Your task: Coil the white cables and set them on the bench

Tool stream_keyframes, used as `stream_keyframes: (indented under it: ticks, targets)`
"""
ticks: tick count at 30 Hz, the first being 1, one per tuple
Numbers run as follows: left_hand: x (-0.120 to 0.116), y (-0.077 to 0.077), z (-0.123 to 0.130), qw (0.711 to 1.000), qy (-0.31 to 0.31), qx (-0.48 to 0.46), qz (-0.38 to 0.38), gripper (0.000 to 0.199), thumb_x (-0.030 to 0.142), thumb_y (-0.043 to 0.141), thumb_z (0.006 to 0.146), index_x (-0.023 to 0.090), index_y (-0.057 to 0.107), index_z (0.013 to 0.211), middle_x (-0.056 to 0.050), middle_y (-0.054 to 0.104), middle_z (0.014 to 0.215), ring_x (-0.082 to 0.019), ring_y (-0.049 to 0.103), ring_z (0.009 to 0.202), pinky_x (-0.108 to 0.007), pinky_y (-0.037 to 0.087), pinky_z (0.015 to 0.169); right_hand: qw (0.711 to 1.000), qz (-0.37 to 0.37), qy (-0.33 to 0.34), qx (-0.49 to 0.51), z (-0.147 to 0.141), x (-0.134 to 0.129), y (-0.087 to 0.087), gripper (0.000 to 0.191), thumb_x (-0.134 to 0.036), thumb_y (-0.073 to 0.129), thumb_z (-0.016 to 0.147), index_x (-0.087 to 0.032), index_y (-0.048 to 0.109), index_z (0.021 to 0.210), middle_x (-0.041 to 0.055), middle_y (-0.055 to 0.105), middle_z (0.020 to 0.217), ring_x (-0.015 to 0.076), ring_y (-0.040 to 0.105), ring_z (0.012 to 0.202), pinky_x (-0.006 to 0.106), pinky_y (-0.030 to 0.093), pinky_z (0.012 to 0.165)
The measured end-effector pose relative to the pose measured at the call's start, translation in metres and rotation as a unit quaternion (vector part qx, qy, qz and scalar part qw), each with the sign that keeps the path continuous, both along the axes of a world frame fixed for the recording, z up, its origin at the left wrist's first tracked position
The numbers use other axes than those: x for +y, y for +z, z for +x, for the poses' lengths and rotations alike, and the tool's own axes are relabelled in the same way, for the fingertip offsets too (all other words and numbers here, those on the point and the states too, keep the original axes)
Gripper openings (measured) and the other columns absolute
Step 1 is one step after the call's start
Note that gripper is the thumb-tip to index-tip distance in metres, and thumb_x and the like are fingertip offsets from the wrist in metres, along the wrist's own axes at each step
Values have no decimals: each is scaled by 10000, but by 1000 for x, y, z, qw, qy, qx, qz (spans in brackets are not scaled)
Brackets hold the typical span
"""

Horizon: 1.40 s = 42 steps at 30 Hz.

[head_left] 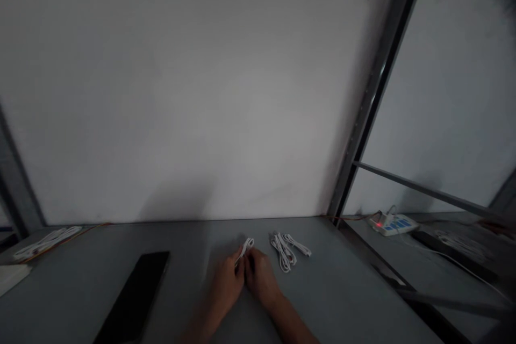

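Head view looks down at a grey surface (346, 279) where both hands meet near its far edge. The left hand (228, 285) has its fingers (237, 264) closed on a narrow loop of white cable (244, 249), which rises from the hands. The right hand (262, 279) presses close beside it with its fingers curled inward; whether they grip the cable too is hard to tell in the dim light.

Just to the right lie coiled white cables (284, 251), folded into slim bundles that touch each other. Another white cable bundle (46, 242) lies well to the left at the far edge, with a thin orange wire (60, 245) beside it. Nearer the person sit a black phone (135, 298), face down or dark, and a pale block (12, 278) at the left edge.

Past a metal frame upright (374, 86) on the right, a lower ledge (374, 247) carries a white power strip (393, 224) with a red light and more white cable (459, 244). A white wall (181, 91) fills the view ahead.
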<state>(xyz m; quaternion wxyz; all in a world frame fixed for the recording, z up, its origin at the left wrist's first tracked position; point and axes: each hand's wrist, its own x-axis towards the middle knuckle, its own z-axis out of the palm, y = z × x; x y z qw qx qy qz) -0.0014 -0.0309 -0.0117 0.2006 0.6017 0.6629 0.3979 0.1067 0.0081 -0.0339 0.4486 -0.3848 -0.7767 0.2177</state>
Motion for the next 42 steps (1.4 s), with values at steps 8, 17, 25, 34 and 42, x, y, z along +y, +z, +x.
stream_keyframes:
  ticks: [8, 17, 25, 34, 42]
  targets:
    - [-2, 6, -3, 999, 10, -33, 15, 359, 243, 434, 859, 191, 717, 1074, -75, 741, 1047, -225, 695, 951, -314, 528, 845, 994, -84, 28, 63, -4, 5, -9, 256, -283, 426, 870, -148, 615, 762, 78, 656, 690, 168, 587, 614, 243, 415, 590]
    - [-6, 10, -1, 998, 4, -31, 53, 403, 267, 399, 869, 161, 701, 1113, -115, 731, 1063, -225, 708, 840, -328, 540, 795, 906, -331, 119, 236, -5, 9, -1, 415, -569, 616, 702, -158, 583, 654, 14, 577, 568, 136, 518, 498, 240, 414, 496]
    - [-5, 7, 1, 993, -36, -73, 90, 408, 274, 401, 878, 156, 684, 1145, -112, 728, 1074, -227, 689, 965, -333, 544, 839, 850, -409, 163, 290, 1, 4, 9, 533, -655, 708, 597, -136, 599, 654, -22, 527, 518, 79, 426, 447, 204, 318, 449]
    - [-3, 5, 2, 986, -56, -72, 140, 362, 250, 451, 867, 199, 696, 1129, -89, 729, 1075, -226, 703, 956, -326, 566, 813, 812, -423, 148, 373, 3, 7, 8, 473, -525, 845, 471, -140, 599, 593, -52, 487, 443, 51, 381, 381, 190, 225, 385]
    - [-1, 5, -2, 986, -42, -89, 133, 356, 268, 469, 861, 192, 696, 1125, -90, 715, 1101, -233, 700, 970, -336, 569, 819, 861, -371, 129, 324, 1, 6, 9, 483, -590, 763, 585, -143, 580, 594, -42, 486, 440, 69, 405, 380, 196, 276, 374]
